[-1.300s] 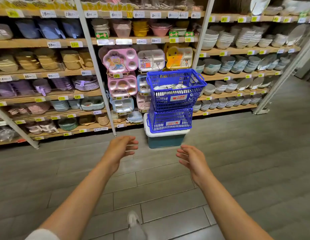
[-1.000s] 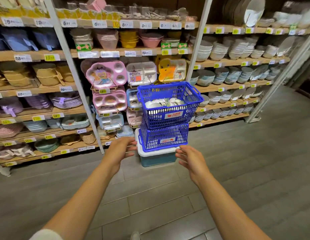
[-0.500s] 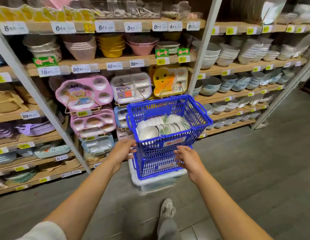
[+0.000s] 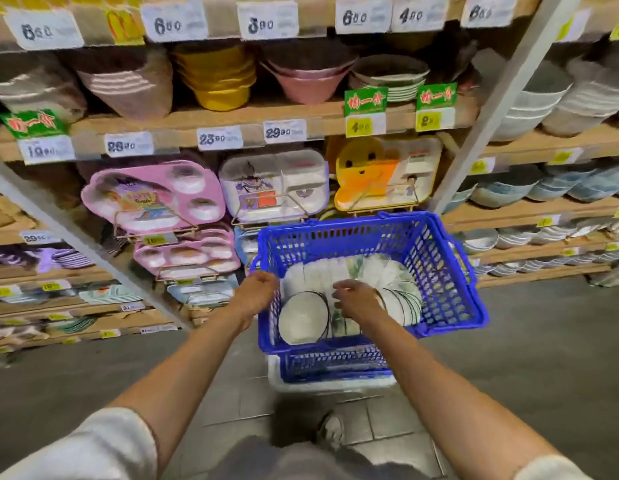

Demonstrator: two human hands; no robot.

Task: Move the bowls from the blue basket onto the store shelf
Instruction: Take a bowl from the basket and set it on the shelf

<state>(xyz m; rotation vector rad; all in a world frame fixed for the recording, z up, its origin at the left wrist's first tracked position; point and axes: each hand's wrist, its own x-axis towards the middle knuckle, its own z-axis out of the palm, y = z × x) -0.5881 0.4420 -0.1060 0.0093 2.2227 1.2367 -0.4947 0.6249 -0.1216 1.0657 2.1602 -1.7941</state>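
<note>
Bowls, white and smooth, a thin dark line at each rim, packed on edge in rows inside the blue basket. Open at the top, only the hands above the rows. Sits on a second basket, that on a white bin, close before the shelf; grey tiled floor open to the right. Boards of pale wood, price tags along the front edges, slanting metal posts between bays, stacked crockery filling the right-hand bays. Left hand at the basket's left rim, fingers curled, knuckles up; hold on the rim too blurred to tell. Right hand low over the middle rows, fingers bent down, thumb near them; pinching or merely touching a bowl, cannot tell. Basket of hard plastic lattice, thick rim, rounded corners.
</note>
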